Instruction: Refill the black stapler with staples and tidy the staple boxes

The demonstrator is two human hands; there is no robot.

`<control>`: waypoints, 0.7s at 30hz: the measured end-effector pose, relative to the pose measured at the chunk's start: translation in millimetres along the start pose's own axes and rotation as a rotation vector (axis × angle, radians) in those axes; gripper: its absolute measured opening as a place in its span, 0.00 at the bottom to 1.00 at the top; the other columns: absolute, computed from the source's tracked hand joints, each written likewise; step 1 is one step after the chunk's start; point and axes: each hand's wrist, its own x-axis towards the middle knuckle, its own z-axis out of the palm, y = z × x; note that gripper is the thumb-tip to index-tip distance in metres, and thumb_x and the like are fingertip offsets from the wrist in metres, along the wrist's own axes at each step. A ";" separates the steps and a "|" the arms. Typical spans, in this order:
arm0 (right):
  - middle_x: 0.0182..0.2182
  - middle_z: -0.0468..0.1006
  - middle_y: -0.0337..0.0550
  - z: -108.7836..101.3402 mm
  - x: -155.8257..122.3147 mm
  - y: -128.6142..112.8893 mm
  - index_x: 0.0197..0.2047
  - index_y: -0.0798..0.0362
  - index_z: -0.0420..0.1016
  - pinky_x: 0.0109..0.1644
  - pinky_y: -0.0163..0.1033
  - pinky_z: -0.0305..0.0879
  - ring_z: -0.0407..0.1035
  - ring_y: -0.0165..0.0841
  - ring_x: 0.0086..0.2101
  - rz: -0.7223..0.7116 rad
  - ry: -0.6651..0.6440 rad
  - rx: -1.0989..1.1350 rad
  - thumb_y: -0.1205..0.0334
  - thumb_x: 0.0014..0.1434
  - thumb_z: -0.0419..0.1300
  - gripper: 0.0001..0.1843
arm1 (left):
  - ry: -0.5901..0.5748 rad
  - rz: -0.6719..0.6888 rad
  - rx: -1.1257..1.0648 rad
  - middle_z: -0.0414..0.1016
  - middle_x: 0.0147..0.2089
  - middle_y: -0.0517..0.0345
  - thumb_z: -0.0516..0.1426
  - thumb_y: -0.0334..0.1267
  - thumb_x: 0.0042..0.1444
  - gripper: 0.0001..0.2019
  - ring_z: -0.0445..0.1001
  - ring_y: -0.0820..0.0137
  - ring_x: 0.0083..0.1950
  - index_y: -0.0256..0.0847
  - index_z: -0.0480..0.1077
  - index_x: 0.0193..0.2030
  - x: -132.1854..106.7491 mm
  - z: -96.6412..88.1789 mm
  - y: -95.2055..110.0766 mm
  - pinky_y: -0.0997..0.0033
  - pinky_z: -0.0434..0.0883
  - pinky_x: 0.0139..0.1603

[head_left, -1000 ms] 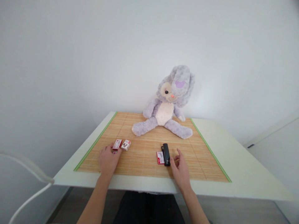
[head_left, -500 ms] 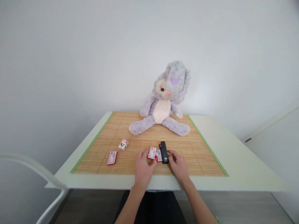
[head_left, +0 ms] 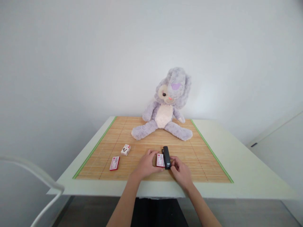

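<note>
- widest of all, the pale wall (head_left: 94,63) fills the back, and in front of it spreads the white table (head_left: 243,170).
- over the table lies a slatted bamboo mat (head_left: 146,145), edged in green at both sides.
- at the far side of the mat, there sits the lilac plush rabbit (head_left: 163,116), legs spread wide, an ear flopped over half its face, well beyond both hands.
- low at the left, a curved white tube (head_left: 33,171) swings across the corner of the view, well apart from the hands.
- left hand (head_left: 147,164), right in the action: fingers bent at the far edge, thumb at the near edge, partly closed, with the red-and-white box (head_left: 160,160) between them.
- right hand (head_left: 181,171), on the other flank: loosely curled, thumb and forefinger slightly parted at the stapler's right side; whether it grips, i can't tell.
- the black stapler (head_left: 166,157) lies lengthwise between the two hands, the box close against its left side, so it stands in the way between right hand and box.
- out to the left, well clear of the left hand, a second red-and-white box (head_left: 114,163) lies flat.
- just beyond that one, a small white box (head_left: 125,149) with a dark printed picture, sitting at a slant.
</note>
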 end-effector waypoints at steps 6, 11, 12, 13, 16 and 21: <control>0.30 0.77 0.35 -1.9 -3.4 -2.1 0.54 0.49 0.72 0.34 0.35 0.60 0.72 0.33 0.30 -0.068 -0.044 0.020 0.61 0.58 0.56 0.20 | -0.062 0.040 0.022 0.73 0.52 0.54 0.75 0.50 0.37 0.34 0.74 0.58 0.50 0.46 0.74 0.52 16.2 -1.7 2.2 0.63 0.70 0.50; 0.30 0.76 0.33 -4.2 -4.5 0.4 0.58 0.48 0.67 0.34 0.36 0.61 0.71 0.33 0.29 -0.100 -0.142 0.076 0.62 0.56 0.59 0.25 | -0.056 0.049 0.110 0.73 0.50 0.55 0.74 0.49 0.38 0.31 0.72 0.57 0.50 0.48 0.73 0.50 12.1 3.6 4.9 0.64 0.68 0.49; 0.30 0.76 0.33 -4.4 -4.8 1.0 0.59 0.48 0.67 0.35 0.36 0.61 0.71 0.33 0.29 -0.108 -0.155 0.087 0.62 0.56 0.60 0.26 | -0.046 0.058 0.127 0.73 0.49 0.55 0.74 0.48 0.38 0.30 0.72 0.57 0.50 0.48 0.73 0.50 10.6 4.3 5.5 0.63 0.67 0.49; 0.30 0.76 0.33 -4.5 -5.0 1.4 0.59 0.48 0.66 0.35 0.36 0.62 0.72 0.33 0.30 -0.115 -0.164 0.094 0.62 0.56 0.61 0.27 | -0.035 0.066 0.141 0.72 0.49 0.55 0.74 0.48 0.39 0.29 0.72 0.57 0.50 0.48 0.73 0.49 9.2 4.8 6.1 0.63 0.67 0.49; 0.30 0.76 0.33 -4.2 -5.8 2.3 0.60 0.47 0.66 0.36 0.37 0.62 0.72 0.34 0.30 -0.125 -0.170 0.094 0.62 0.56 0.62 0.28 | -0.024 0.085 0.160 0.72 0.48 0.54 0.74 0.52 0.39 0.29 0.71 0.56 0.50 0.47 0.73 0.48 5.6 5.1 7.5 0.62 0.66 0.49; 0.30 0.75 0.31 -2.4 -5.7 3.7 0.59 0.46 0.67 0.36 0.37 0.63 0.71 0.33 0.30 -0.126 -0.170 0.090 0.62 0.56 0.63 0.27 | -0.022 0.108 0.165 0.72 0.50 0.55 0.74 0.59 0.38 0.32 0.70 0.55 0.53 0.48 0.73 0.48 -0.2 8.0 7.1 0.60 0.64 0.52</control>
